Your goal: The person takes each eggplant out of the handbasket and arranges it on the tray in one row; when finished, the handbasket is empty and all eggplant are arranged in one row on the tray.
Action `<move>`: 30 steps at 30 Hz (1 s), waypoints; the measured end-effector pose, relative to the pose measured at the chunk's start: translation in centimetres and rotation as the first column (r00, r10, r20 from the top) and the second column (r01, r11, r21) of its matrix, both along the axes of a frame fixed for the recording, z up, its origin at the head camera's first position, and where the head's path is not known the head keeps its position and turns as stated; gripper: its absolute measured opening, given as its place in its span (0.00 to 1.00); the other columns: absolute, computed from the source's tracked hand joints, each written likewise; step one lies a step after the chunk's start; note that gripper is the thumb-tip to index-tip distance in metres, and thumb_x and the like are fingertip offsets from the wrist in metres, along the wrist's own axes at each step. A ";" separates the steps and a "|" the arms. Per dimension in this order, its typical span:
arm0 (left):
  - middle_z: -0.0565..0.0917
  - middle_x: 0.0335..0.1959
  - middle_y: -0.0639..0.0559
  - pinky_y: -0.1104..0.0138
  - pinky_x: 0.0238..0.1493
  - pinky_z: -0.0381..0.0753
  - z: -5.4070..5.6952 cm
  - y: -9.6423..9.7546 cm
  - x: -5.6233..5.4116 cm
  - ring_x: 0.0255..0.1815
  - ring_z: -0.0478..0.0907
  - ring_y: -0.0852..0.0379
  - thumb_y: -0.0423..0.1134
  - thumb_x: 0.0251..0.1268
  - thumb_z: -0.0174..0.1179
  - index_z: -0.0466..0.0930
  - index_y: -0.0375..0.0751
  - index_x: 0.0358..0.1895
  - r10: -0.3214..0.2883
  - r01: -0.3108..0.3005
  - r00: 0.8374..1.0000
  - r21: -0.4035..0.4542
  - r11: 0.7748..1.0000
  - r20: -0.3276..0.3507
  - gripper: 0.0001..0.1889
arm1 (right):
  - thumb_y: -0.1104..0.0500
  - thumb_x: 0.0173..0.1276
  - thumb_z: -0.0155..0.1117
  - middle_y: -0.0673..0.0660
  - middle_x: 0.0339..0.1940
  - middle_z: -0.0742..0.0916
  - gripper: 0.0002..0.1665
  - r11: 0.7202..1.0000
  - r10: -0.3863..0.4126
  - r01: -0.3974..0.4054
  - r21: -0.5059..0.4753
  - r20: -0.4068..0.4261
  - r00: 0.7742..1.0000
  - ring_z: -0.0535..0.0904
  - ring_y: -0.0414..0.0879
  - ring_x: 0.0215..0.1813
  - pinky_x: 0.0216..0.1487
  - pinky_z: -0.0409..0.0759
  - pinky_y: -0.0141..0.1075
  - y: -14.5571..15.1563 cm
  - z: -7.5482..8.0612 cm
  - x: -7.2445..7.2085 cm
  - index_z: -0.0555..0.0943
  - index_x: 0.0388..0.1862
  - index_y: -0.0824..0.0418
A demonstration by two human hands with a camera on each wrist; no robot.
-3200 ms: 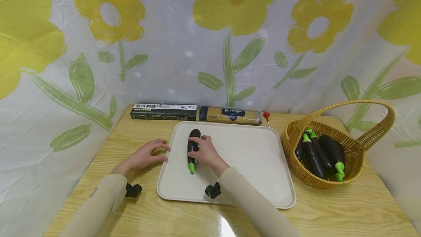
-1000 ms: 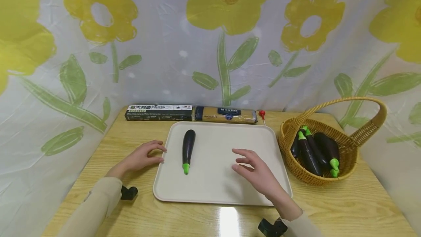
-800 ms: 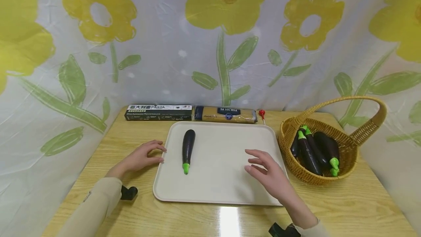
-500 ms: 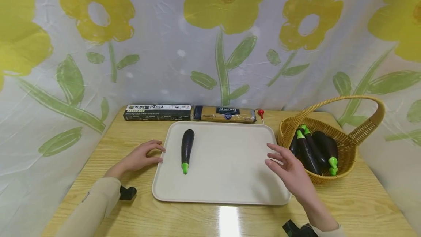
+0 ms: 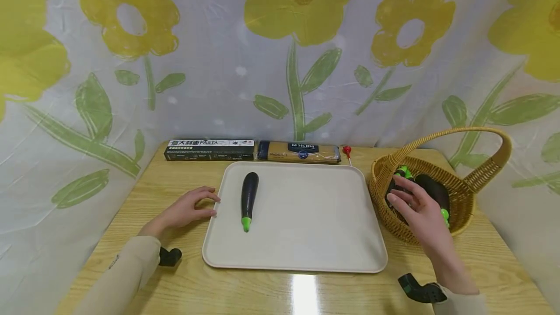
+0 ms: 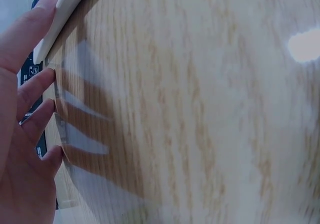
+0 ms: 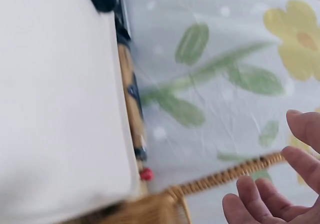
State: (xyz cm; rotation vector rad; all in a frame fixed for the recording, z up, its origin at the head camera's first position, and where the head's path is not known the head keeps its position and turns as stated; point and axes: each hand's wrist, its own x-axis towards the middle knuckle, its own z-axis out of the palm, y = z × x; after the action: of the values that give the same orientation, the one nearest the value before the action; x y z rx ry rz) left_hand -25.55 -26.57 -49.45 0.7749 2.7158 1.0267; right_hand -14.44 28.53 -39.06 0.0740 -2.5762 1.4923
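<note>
My right hand (image 5: 422,213) is over the front of a wicker basket (image 5: 465,208), fingers loosely bent and nothing between them. Beneath it lie several dark eggplants (image 5: 433,191) with bright green stems, partly hidden by the hand. In the right wrist view the fingers show beside the basket's handle (image 7: 235,173). One eggplant (image 5: 249,196) lies lengthwise on the left part of a cream tray (image 5: 306,218), green stem toward me. My left hand (image 5: 188,208) rests at the tray's left edge, its fingertips right at the rim; the left wrist view shows its fingers spread.
Behind the tray stand a black-and-white pasta box (image 5: 210,150) and a spaghetti pack (image 5: 302,152), with a small red-topped stick (image 5: 347,152) to their right. A curtain with yellow flowers (image 5: 302,4) backs the wooden table (image 5: 245,290).
My right hand let go of the eggplant on the tray and moved right, across the tray, to above the basket. My left hand stayed at the tray's edge.
</note>
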 end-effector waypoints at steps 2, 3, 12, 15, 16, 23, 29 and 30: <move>0.69 0.68 0.33 0.37 0.69 0.55 0.0 0.0 0.0 0.71 0.59 0.31 0.46 0.63 0.67 0.81 0.47 0.52 0.007 -0.007 1.000 0.000 1.000 0.008 0.16 | 0.45 0.74 0.57 0.64 0.69 0.73 0.35 0.999 -0.031 0.030 0.025 0.009 0.999 0.71 0.23 0.56 0.48 0.72 0.16 0.8 0.3 -0.4 0.63 0.76 0.53; 0.69 0.68 0.34 0.37 0.69 0.55 0.0 0.0 0.0 0.71 0.58 0.31 0.46 0.63 0.67 0.81 0.47 0.53 0.009 -0.009 1.000 -0.004 1.000 0.010 0.17 | 0.45 0.74 0.57 0.64 0.69 0.72 0.36 0.999 -0.042 0.041 0.028 0.011 0.999 0.71 0.23 0.56 0.47 0.72 0.16 1.2 0.5 -0.6 0.63 0.76 0.52; 0.69 0.67 0.33 0.36 0.69 0.55 0.2 0.1 0.2 0.71 0.59 0.31 0.47 0.64 0.66 0.81 0.46 0.52 0.003 -0.003 1.000 -0.004 1.000 -0.002 0.17 | 0.40 0.73 0.56 0.58 0.75 0.66 0.38 0.994 -0.103 0.101 0.031 0.074 0.992 0.70 0.28 0.59 0.63 0.73 0.48 4.3 1.1 -2.2 0.59 0.78 0.47; 0.69 0.67 0.33 0.36 0.68 0.56 0.2 0.1 0.2 0.70 0.60 0.31 0.47 0.64 0.66 0.81 0.46 0.53 -0.001 0.001 1.000 -0.005 1.000 -0.004 0.17 | 0.39 0.73 0.55 0.61 0.76 0.64 0.40 0.995 -0.098 0.095 0.040 0.087 0.991 0.71 0.40 0.66 0.62 0.66 0.66 5.0 1.2 -3.0 0.57 0.79 0.49; 0.69 0.67 0.33 0.37 0.68 0.56 0.2 0.0 0.2 0.70 0.60 0.31 0.47 0.64 0.66 0.81 0.46 0.53 -0.002 0.002 1.000 -0.005 1.000 -0.003 0.17 | 0.39 0.73 0.55 0.63 0.76 0.64 0.41 0.994 -0.097 0.093 0.056 0.087 0.991 0.70 0.46 0.68 0.62 0.66 0.66 5.2 1.2 -3.3 0.57 0.79 0.50; 0.69 0.68 0.34 0.37 0.68 0.57 0.1 -0.1 0.1 0.71 0.60 0.31 0.48 0.64 0.66 0.81 0.47 0.53 -0.004 0.004 1.000 -0.008 1.000 0.004 0.17 | 0.37 0.72 0.54 0.68 0.76 0.61 0.44 0.994 -0.084 0.075 0.084 0.109 0.990 0.60 0.68 0.72 0.64 0.62 0.67 6.7 1.3 -5.5 0.55 0.79 0.55; 0.69 0.67 0.33 0.37 0.68 0.57 0.1 -0.1 0.0 0.71 0.60 0.31 0.48 0.64 0.66 0.81 0.48 0.53 -0.010 0.010 1.000 -0.009 1.000 -0.005 0.17 | 0.37 0.72 0.54 0.71 0.75 0.61 0.45 0.988 -0.109 0.092 0.120 0.140 0.984 0.59 0.71 0.71 0.63 0.63 0.67 9.0 1.1 -7.2 0.55 0.79 0.54; 0.69 0.67 0.34 0.37 0.68 0.57 0.0 -0.1 0.0 0.70 0.60 0.31 0.48 0.64 0.66 0.81 0.48 0.53 -0.009 0.009 1.000 -0.009 1.000 -0.006 0.17 | 0.36 0.72 0.54 0.71 0.75 0.60 0.45 0.988 -0.111 0.092 0.126 0.147 0.983 0.59 0.72 0.71 0.63 0.63 0.67 9.4 1.0 -7.5 0.55 0.79 0.55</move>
State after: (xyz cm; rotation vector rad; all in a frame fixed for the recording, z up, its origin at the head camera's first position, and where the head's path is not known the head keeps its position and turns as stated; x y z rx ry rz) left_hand -25.53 -26.71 -49.41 0.7896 2.7178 1.0109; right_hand -21.90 37.94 -38.04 -0.1623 -2.7416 1.3573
